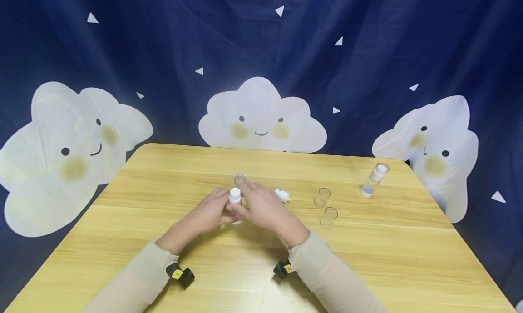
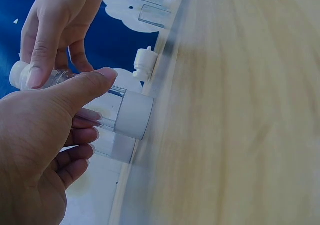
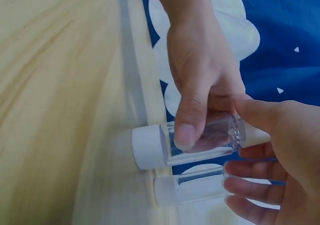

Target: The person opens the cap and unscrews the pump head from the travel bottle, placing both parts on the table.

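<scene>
A small clear bottle with a white base and a white top stands upright between the two hands. My left hand grips its clear body, thumb along the near side. With thumb and fingers, my right hand pinches the white top at the bottle's neck; its other fingers extend past the bottle, as the right wrist view shows. Just behind stands a second clear bottle with a white base, partly hidden by the hands in the head view. Beside the right hand lies a white pump head.
To the right on the wooden table stand two clear cylindrical caps, one nearer the front. Farther right, a capped clear bottle with a white top stands upright. A dark blue curtain with clouds hangs behind the table.
</scene>
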The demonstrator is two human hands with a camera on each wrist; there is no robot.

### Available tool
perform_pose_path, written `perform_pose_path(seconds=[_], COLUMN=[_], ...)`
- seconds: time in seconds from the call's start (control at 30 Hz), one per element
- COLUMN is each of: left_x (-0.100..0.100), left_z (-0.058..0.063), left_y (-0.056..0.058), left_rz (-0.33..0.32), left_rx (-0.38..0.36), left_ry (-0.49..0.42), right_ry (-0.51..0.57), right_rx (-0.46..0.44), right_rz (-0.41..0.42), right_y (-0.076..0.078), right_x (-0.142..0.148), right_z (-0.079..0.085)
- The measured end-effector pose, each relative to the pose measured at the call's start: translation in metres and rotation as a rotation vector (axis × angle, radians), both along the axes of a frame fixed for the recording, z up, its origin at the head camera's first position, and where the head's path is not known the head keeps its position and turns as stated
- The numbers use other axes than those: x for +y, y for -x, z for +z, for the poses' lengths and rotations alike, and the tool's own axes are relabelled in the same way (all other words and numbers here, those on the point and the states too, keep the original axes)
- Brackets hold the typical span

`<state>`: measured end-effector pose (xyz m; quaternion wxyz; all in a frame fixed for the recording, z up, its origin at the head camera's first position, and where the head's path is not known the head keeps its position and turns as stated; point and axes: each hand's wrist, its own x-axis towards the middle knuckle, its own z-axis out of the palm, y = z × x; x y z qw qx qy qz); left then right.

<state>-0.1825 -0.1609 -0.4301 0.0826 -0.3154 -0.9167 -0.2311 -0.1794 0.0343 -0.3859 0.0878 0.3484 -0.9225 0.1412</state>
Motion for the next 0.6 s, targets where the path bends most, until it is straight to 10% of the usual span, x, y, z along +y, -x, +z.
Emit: perform_pose_path(seconds=[0.6], left_x=[-0.0016], left_z=[-0.0020], left_y=[-0.0014], left_rz=[-0.018], left_rx=[-0.009], left_ry=[-0.032], right_ry=[0.113], right_rx=[-0.227], right_rz=[0.098], right_y=[0.0095], right_x=[0.0096], right_z=[0.0038])
